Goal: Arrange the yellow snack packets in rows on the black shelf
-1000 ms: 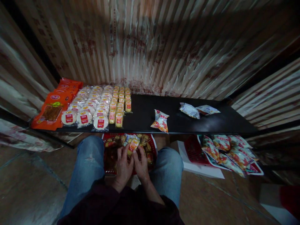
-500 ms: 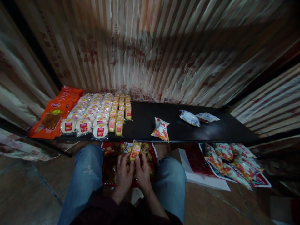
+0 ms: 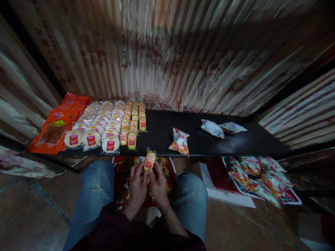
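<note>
The left hand point(image 3: 137, 184) and right hand point(image 3: 158, 186) pinch one wrapped cake point(image 3: 150, 160) between them, near the front edge of a black shelf point(image 3: 158, 134), above a red basket point(image 3: 173, 169). Three columns of similar cakes point(image 3: 132, 140) line the shelf; the rightmost, shorter, seems unfinished. Yellow packets point(image 3: 165, 171) in the basket apparently await placing.

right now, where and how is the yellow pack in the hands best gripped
Probably the yellow pack is best pinched by its long sides near the lower end, coming from the person's side: it is narrow, and its upper end points toward the shelf. The left hand and right hand can press from either side, leaving its printed face mostly showing.
</note>
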### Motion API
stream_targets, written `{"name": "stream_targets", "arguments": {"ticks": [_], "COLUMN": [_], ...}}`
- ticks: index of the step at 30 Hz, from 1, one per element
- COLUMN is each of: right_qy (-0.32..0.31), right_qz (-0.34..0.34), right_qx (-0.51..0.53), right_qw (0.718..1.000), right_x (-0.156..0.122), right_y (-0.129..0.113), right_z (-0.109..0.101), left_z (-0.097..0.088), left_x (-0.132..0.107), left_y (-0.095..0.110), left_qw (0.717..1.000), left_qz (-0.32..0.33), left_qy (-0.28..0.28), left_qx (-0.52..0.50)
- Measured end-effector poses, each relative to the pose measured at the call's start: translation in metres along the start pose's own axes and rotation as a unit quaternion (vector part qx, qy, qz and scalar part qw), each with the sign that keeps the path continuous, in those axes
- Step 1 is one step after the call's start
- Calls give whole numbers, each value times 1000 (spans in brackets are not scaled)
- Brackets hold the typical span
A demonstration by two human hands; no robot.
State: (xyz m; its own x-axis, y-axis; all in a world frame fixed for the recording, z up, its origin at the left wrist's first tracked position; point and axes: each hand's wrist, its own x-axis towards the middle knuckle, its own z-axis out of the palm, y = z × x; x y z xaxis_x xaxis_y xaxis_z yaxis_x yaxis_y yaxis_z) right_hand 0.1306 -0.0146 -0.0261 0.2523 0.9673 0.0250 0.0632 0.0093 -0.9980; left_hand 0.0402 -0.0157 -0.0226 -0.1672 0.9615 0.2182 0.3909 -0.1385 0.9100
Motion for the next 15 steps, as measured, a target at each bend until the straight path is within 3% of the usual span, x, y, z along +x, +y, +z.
{"name": "stream_targets", "arguments": {"ticks": [8, 15], "right_qy": [3, 14], "right_qz": [-13, -6], "right_qx": [4, -6], "right_qw": [1000, 1000], "right_x": [15, 20], "right_y": [-10, -21], "right_z": [4, 6], "left_z": [-1, 4], "left_x": [13, 20], "left_y": [6, 4], "left_qw": [1000, 998], "left_qz": [4, -18], "left_qy": [16, 17], "left_qx": [7, -57]}}
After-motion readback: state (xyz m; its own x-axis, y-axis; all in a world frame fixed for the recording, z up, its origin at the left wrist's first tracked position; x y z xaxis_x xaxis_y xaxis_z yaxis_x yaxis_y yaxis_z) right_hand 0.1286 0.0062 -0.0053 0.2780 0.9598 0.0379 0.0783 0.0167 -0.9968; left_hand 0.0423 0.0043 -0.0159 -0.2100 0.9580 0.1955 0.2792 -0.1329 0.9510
